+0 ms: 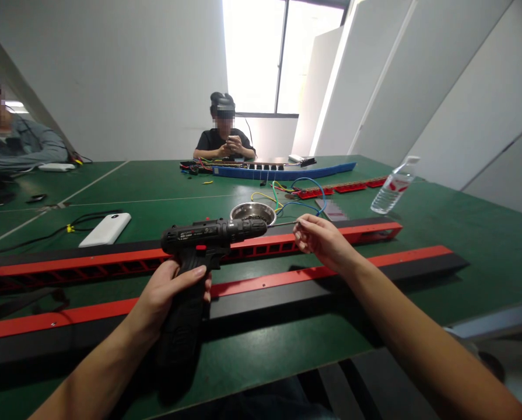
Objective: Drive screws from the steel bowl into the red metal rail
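We note the left hand [168, 291] wrapped around the grip of a black cordless drill [208, 239], fingers curled tight about the handle, the drill's chuck pointing right across the near side of the green worktop [462, 221]. The right hand [319, 239] sits just beyond the chuck, fingers pressed together at the tips as if pinching something small; what is pinched is too small for us to tell. Both hands hover over two long red-and-black rails: the nearer rail [396, 265] runs under the wrists, the farther slotted rail [365, 230] lies just behind the drill. Behind the drill's nose stands a small metal bowl [252, 213], its contents unclear. Near it, loose coloured wires [287, 195] trail toward a red strip [348, 188] and a long blue strip [287, 172]. A white power bank [105, 228] with a black cable lies to the left, a clear water bottle [392, 189] tilts at the right. One person [224, 137] sits at the far end, hands together; another person's grey sleeve [28, 149] shows at far left
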A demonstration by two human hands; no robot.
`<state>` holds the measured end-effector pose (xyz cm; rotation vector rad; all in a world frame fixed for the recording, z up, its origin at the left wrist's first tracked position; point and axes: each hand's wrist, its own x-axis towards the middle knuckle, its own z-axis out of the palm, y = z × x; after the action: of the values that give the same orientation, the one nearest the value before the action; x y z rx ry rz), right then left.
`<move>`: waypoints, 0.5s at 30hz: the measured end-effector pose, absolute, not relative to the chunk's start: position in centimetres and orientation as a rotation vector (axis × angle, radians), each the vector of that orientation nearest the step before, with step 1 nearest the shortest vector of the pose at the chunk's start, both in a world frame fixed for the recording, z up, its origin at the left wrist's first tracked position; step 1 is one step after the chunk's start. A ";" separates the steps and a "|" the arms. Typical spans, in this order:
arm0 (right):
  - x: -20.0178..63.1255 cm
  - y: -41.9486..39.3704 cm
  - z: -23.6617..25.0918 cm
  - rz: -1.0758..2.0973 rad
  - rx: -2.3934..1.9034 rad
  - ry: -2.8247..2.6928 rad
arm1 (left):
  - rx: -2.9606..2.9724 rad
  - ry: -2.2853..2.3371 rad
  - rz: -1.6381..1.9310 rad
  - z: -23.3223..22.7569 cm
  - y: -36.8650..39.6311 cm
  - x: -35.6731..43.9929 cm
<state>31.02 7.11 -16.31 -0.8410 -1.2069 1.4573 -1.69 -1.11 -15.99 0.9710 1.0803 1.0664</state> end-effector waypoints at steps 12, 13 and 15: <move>30.6 6.8 -16.3 1.344 -0.873 -1.271 | 0.991 1.088 1.061 -16.0 -1.1 -1.7; 30.6 6.8 -16.4 1.320 -0.879 -1.291 | 0.990 1.093 1.059 -15.9 -1.1 -1.6; 30.7 6.8 -16.5 1.258 -0.891 -1.341 | 0.991 1.103 1.057 -15.9 -1.1 -1.6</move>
<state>30.67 6.85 -16.46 -0.8908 -1.3413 1.2576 -1.61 -1.11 -15.90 0.9909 1.1027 1.0572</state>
